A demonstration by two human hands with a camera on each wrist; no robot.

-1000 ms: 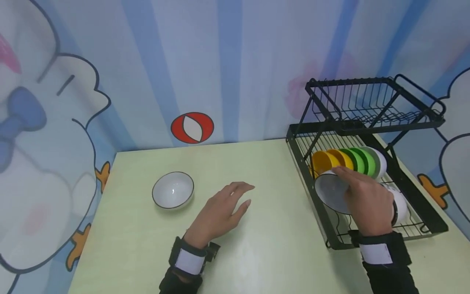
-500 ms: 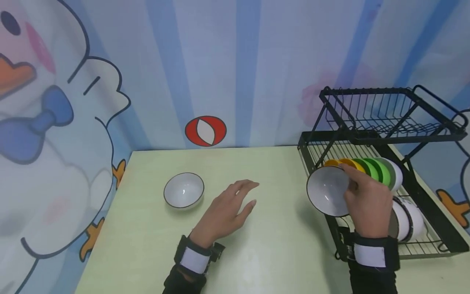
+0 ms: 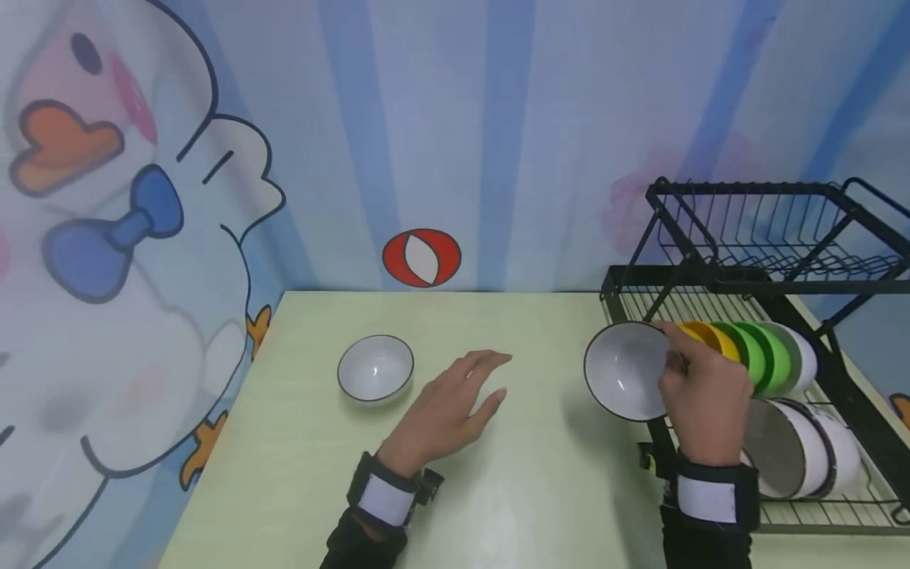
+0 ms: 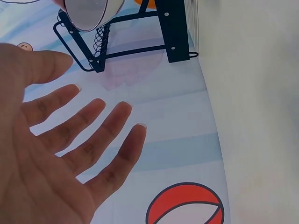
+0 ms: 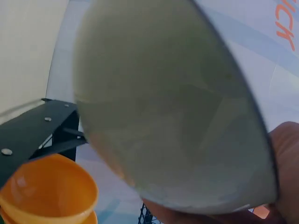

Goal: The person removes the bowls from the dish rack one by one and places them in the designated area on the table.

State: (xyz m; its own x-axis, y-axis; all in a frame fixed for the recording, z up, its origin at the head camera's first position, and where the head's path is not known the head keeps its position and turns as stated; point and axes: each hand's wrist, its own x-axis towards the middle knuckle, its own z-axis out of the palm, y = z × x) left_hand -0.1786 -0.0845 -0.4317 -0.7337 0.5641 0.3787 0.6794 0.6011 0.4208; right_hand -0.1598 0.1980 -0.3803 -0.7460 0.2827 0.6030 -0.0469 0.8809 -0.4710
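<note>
While the right hand (image 3: 707,407) grips a dark-rimmed white bowl (image 3: 624,371) by its edge, apparently clear of the black rack (image 3: 810,287), the left hand (image 3: 444,409) hovers, loosely outstretched.

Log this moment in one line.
right hand: grips dark-rimmed bowl | left hand: holds nothing | second bowl: on table | dish rack: yellow bowls, green bowls, white bowls

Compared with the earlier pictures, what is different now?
The right hand has moved the white bowl it already held leftward, from over the black rack to its left edge. The left hand stays open above the table; the other bowl still stands there.
</note>
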